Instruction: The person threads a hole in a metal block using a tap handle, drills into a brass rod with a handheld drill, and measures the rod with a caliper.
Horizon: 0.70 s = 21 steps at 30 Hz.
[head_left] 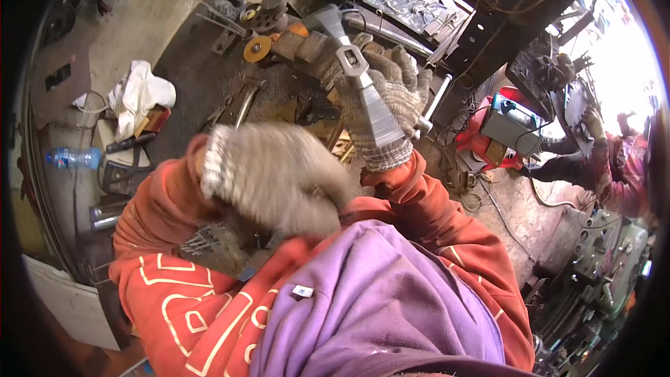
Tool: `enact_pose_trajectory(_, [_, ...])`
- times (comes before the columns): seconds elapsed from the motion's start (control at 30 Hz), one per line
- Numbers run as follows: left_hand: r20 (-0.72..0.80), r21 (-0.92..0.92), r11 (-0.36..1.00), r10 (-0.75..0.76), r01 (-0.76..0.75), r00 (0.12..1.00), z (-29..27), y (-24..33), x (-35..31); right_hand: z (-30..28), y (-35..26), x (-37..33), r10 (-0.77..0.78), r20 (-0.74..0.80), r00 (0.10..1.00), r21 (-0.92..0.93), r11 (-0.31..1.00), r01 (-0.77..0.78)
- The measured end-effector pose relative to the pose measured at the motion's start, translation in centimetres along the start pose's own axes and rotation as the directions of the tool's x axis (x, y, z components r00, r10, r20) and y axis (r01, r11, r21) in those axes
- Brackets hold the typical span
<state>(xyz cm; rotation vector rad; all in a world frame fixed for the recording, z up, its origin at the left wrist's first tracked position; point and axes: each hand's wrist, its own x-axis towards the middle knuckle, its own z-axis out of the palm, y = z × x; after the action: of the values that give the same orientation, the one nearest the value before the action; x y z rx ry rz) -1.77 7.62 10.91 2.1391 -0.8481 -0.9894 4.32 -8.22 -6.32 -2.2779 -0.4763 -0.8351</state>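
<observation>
In the head view, my left hand (279,174), in a knitted work glove, is blurred in front of my chest; I cannot tell whether its fingers are open or closed. My right hand (401,98), gloved too, is farther forward, its fingers reaching away from me. A grey metal piece (359,80), flared at both ends with a slotted narrow middle, lies lengthwise in front of that glove, its near end by my wrist; I cannot tell whether my fingers grip it.

Beyond it are an orange disc (257,49) and some blocks. A hammer (248,103) lies ahead of my left glove. Far left are a white cloth (139,98) and a plastic bottle (74,158). To my right, another person (618,171) is near a grey box (511,126).
</observation>
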Motion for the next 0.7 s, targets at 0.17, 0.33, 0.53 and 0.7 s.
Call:
enact_pose_trajectory(0.17, [-0.353,0.62,0.776,0.408,-0.116,0.842,-2.2,-0.9,6.2,1.8,0.6,-0.7,0.242,0.162,0.957,0.54,0.79,-0.292])
enact_pose_trajectory(0.33, [-0.382,0.767,0.641,0.41,0.036,0.828,-5.9,-5.3,6.6,1.2,0.2,-0.6,-0.021,0.076,0.997,-0.119,0.992,0.03])
enact_pose_trajectory(0.53, [-0.633,0.586,0.771,0.242,0.251,0.736,-4.6,-5.2,3.3,-0.4,-0.3,-0.6,-0.049,0.074,0.996,-0.065,0.996,0.054])
enact_pose_trajectory(0.7, [-0.593,0.339,0.933,0.11,0.124,0.798,-0.1,0.9,1.0,-0.2,0.0,-0.2,0.004,0.058,0.998,0.008,1.0,-0.005])
